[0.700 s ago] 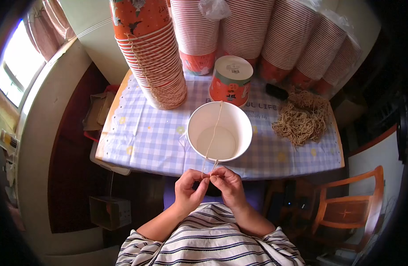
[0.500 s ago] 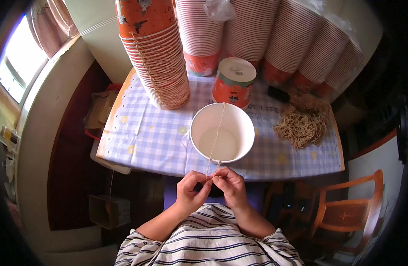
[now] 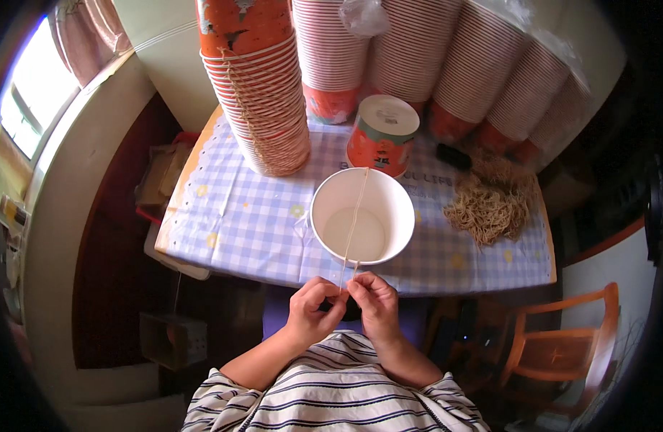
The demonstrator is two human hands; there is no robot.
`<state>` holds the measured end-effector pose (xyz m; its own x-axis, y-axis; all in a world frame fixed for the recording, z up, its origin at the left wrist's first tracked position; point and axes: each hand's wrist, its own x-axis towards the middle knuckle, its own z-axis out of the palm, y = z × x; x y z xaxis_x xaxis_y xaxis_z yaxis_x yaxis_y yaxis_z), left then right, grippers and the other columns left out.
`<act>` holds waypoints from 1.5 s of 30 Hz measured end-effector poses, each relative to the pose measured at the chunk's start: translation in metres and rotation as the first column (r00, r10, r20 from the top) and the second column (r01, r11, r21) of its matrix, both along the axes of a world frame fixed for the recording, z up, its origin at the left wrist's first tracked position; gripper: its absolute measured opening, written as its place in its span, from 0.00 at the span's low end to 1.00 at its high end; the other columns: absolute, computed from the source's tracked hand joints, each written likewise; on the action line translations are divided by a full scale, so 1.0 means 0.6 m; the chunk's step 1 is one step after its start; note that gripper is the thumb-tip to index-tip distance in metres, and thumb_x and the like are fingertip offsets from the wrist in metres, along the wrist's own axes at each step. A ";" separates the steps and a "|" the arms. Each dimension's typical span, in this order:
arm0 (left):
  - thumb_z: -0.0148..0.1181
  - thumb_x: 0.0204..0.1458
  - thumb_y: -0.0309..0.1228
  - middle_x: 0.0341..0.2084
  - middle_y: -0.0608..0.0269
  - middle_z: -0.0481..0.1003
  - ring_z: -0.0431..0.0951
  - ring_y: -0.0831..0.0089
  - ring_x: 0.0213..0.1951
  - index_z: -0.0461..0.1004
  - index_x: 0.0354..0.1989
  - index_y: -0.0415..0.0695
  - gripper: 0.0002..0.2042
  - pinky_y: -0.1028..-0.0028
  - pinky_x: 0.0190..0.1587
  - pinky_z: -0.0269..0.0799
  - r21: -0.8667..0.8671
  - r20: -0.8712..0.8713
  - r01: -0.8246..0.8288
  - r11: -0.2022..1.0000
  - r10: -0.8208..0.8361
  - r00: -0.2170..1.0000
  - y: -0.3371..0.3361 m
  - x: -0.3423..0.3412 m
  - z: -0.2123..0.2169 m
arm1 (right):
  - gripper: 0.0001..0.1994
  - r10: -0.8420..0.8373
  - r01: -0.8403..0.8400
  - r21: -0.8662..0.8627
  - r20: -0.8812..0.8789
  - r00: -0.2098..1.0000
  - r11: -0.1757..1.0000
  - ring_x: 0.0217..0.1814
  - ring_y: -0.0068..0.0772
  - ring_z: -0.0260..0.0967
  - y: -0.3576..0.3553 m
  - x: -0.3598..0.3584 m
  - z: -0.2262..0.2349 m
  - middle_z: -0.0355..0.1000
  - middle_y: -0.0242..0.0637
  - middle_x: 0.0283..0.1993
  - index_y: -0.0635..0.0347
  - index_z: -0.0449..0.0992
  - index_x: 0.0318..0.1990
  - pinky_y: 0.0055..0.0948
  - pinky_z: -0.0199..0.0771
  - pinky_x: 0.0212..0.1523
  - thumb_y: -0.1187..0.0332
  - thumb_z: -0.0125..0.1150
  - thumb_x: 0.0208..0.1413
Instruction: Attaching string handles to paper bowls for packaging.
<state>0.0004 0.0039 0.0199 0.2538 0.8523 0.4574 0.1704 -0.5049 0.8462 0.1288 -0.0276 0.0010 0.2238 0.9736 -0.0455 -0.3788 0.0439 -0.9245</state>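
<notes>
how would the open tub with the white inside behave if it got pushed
The tub would probably slide easily, since its walls look thin and it appears empty. A push near the top might tip it, as its base looks narrower than its rim.

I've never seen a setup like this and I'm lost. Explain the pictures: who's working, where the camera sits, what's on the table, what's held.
There is no machine here: a person works with two bare hands. The camera is worn on the head and looks down; its fisheye lens bends straight edges. Left in the picture is the person's left.

On the checked tablecloth, an open white bucket stands near the front edge. Behind it, an orange and green bucket stands upside down. Tall stacks of nested buckets rise farther back, and a tangle of tan twine lies on the right.

A thin string crosses the white bucket's mouth. The left hand and right hand pinch it beyond the near rim; the exact grip is too small to tell.
</notes>
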 end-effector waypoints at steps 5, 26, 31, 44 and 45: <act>0.62 0.40 0.16 0.20 0.59 0.71 0.73 0.72 0.22 0.71 0.24 0.38 0.06 0.77 0.26 0.68 -0.033 0.024 0.080 0.996 -0.080 0.997 -0.002 0.002 0.002 | 0.04 -0.130 0.126 -0.044 -0.115 0.985 0.991 0.26 0.11 0.59 0.007 -0.002 0.011 0.71 0.26 0.28 0.63 0.74 0.34 0.12 0.59 0.28 0.73 0.60 0.53; 0.63 0.39 0.20 0.17 0.63 0.69 0.70 0.70 0.19 0.71 0.23 0.41 0.06 0.74 0.24 0.65 0.010 0.009 0.044 0.999 -0.044 0.999 0.001 0.005 -0.013 | 0.05 0.109 -0.116 -0.060 -0.101 0.989 0.991 0.36 0.15 0.66 0.003 0.021 0.009 0.73 0.29 0.34 0.63 0.75 0.35 0.17 0.66 0.41 0.70 0.57 0.55; 0.64 0.37 0.20 0.17 0.64 0.69 0.69 0.70 0.20 0.71 0.22 0.42 0.07 0.73 0.25 0.64 0.008 -0.008 0.042 0.999 -0.042 0.999 0.000 0.004 -0.015 | 0.06 -0.002 -0.010 -0.089 -0.134 0.991 0.996 0.30 0.12 0.63 0.004 0.017 0.017 0.73 0.29 0.31 0.63 0.76 0.34 0.14 0.63 0.33 0.70 0.56 0.55; 0.61 0.38 0.21 0.18 0.63 0.70 0.71 0.70 0.21 0.70 0.22 0.41 0.05 0.74 0.26 0.67 -0.059 -0.014 0.075 0.995 -0.076 0.997 0.011 -0.010 -0.013 | 0.07 0.009 -0.027 -0.122 -0.139 0.990 0.992 0.22 0.10 0.55 0.022 0.019 -0.004 0.69 0.25 0.25 0.61 0.77 0.35 0.12 0.53 0.23 0.68 0.56 0.56; 0.61 0.37 0.20 0.19 0.62 0.70 0.71 0.70 0.22 0.70 0.24 0.41 0.06 0.75 0.26 0.67 -0.053 -0.020 0.040 0.998 -0.041 0.999 0.012 -0.011 -0.013 | 0.07 0.008 -0.025 -0.135 -0.125 0.992 0.991 0.22 0.11 0.56 0.023 0.018 -0.005 0.70 0.26 0.25 0.62 0.76 0.35 0.12 0.54 0.24 0.69 0.56 0.57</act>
<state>-0.0064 0.0112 0.0120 0.2980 0.8639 0.4061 0.1688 -0.4664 0.8683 0.1397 -0.0139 -0.0020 0.1925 0.9598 -0.2042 -0.4906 -0.0860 -0.8671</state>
